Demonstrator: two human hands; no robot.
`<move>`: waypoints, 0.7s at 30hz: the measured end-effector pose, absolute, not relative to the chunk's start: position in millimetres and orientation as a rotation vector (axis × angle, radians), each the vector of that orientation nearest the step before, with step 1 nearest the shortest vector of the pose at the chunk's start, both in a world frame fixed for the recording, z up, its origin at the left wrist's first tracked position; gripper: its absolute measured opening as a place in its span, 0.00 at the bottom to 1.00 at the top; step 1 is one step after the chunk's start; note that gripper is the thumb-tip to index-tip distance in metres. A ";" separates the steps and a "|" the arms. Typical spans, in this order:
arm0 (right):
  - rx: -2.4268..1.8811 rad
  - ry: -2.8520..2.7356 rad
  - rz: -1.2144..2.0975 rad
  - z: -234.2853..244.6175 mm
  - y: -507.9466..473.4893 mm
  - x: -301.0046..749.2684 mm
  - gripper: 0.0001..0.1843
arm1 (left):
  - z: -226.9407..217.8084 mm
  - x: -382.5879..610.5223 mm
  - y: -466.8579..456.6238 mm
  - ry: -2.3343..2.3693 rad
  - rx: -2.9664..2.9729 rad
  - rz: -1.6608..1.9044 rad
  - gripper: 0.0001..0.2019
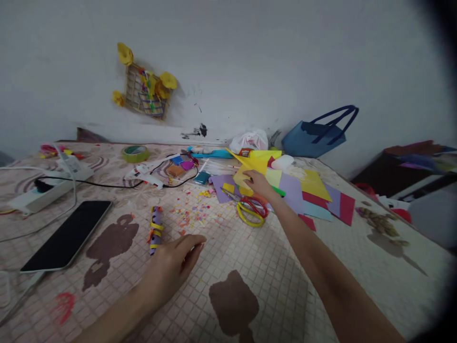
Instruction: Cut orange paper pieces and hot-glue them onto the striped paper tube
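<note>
My left hand (174,264) is held low over the checked tablecloth, its fingers curled together and nothing visible in them. Just beyond its wrist lies a small purple paper roll (155,231) with yellow bands and dark dots. Farther off, my right hand (260,185) reaches into the pile of coloured paper, fingers closed at a yellow paper sheet (259,164) whose corner stands up from the pile; the exact grip is partly hidden. Below that hand rest yellow-handled scissors (246,216) and red-handled scissors (257,206). A green marker-like object (279,191) shows beside the wrist.
Paper scraps (194,209) litter the middle. A glue gun (144,175) with a black cord, green tape (134,153), a power strip (50,188) and a phone (67,233) with a cable occupy the left. A blue bag (314,138) stands at the back right against the wall.
</note>
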State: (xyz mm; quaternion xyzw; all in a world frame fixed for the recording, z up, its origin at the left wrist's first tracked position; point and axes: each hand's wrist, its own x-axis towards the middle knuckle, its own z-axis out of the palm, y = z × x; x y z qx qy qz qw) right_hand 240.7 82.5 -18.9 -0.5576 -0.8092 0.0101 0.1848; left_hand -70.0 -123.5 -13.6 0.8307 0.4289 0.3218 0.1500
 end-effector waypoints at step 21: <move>-1.429 -1.887 0.745 18.8 17.5 251.9 0.11 | -34.8 -70.6 -130.3 1.217 2.131 0.744 0.09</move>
